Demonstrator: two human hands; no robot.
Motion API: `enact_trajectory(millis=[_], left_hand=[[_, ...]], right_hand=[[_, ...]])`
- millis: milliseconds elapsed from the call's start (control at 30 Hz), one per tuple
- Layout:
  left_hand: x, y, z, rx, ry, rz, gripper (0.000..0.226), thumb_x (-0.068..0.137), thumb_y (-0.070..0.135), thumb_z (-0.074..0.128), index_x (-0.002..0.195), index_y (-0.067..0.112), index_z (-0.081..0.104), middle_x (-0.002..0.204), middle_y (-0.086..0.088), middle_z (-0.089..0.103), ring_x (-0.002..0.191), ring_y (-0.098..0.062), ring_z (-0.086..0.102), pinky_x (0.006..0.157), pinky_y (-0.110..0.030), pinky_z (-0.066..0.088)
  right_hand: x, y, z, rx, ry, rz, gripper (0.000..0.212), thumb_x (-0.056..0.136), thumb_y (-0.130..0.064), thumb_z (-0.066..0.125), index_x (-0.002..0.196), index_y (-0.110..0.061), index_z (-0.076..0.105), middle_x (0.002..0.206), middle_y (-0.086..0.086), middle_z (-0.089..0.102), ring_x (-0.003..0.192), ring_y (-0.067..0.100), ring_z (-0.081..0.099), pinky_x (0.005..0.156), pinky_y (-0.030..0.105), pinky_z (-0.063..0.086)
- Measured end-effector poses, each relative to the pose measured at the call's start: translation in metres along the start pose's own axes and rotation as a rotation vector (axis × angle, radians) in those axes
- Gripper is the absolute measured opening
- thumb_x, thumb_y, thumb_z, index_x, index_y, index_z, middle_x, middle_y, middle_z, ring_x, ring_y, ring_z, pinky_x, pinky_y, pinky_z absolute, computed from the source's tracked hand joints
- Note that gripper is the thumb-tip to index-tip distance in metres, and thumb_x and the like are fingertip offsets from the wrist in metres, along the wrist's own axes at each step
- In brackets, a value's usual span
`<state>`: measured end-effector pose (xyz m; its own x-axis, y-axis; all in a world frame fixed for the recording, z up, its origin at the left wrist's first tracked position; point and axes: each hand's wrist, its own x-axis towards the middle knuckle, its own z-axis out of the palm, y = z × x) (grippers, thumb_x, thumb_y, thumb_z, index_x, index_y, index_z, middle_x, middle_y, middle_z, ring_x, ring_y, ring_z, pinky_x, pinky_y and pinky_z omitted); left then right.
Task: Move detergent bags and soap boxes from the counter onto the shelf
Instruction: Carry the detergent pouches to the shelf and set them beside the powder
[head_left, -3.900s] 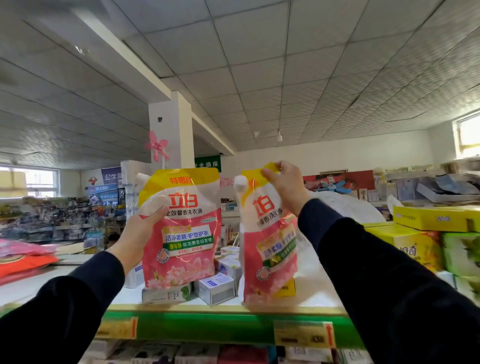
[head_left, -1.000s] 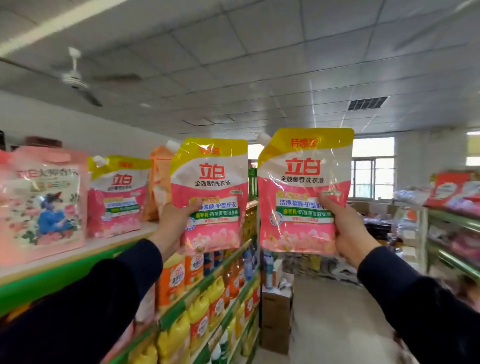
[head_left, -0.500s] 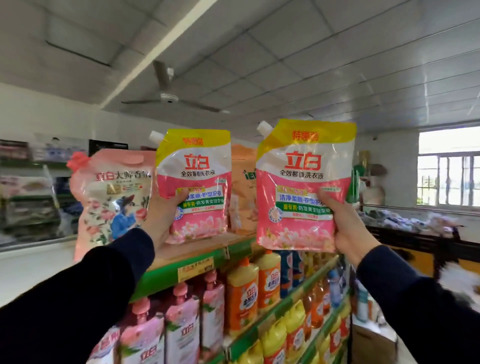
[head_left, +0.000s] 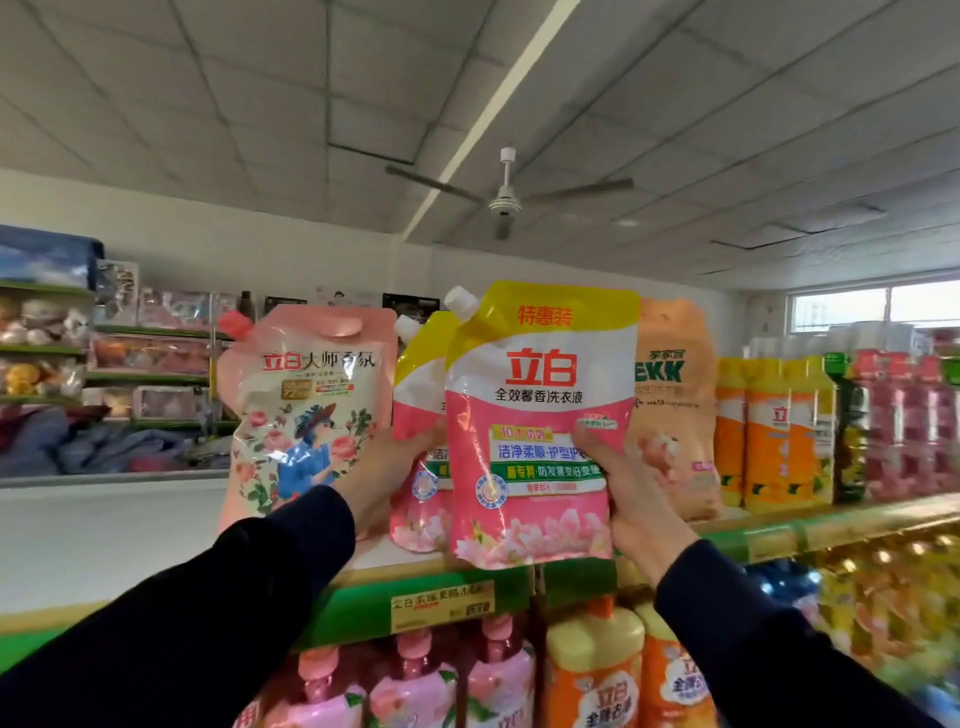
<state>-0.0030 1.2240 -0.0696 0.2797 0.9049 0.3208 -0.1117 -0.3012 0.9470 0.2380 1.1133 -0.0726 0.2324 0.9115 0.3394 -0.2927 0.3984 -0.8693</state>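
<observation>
Shop top shelf (head_left: 467, 597): both arms raised. Left hand (head_left: 384, 467) grips the rear detergent bag (head_left: 418, 395), right hand (head_left: 631, 499) grips the front detergent bag (head_left: 535, 415); both bags upright at shelf edge.

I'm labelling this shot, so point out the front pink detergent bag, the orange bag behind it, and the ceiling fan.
front pink detergent bag (head_left: 540, 395), head view, white label band.
orange bag (head_left: 672, 415), head view, upper front panel.
ceiling fan (head_left: 505, 203), head view, motor hub.
</observation>
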Motion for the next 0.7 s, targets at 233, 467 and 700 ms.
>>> enact_trajectory(millis=[233,467,700], left_hand=[[-0.023,0.017,-0.002,-0.224,-0.075,-0.031,0.056,0.097,0.060,0.054,0.126,0.014,0.068,0.116,-0.016,0.076,0.106,-0.036,0.073,0.085,-0.051,0.061],[-0.075,-0.001,-0.014,0.310,-0.032,0.446,0.130,0.061,0.077,0.079,0.152,0.060,-0.012,0.162,0.029,0.016,0.129,0.025,0.038,0.111,-0.024,0.041],[-0.076,-0.013,-0.001,0.788,-0.091,0.497,0.148,0.059,0.070,0.083,0.141,0.057,-0.039,0.166,0.014,-0.026,0.158,-0.023,0.004,0.123,-0.055,0.026]], right_hand=[[0.026,0.034,0.028,0.011,-0.062,0.022,0.040,0.086,-0.031,0.082,0.122,-0.019,0.069,0.118,0.019,0.074,0.105,0.042,0.072,0.094,0.064,0.054],[0.018,0.039,0.040,0.017,-0.010,-0.081,0.013,0.087,-0.024,0.080,0.092,-0.036,0.078,0.107,0.013,0.078,0.097,0.038,0.076,0.087,0.060,0.059],[0.024,0.043,0.039,0.058,0.042,-0.075,0.035,0.087,-0.023,0.080,0.119,-0.018,0.068,0.107,0.014,0.078,0.093,0.036,0.077,0.071,0.046,0.064]])
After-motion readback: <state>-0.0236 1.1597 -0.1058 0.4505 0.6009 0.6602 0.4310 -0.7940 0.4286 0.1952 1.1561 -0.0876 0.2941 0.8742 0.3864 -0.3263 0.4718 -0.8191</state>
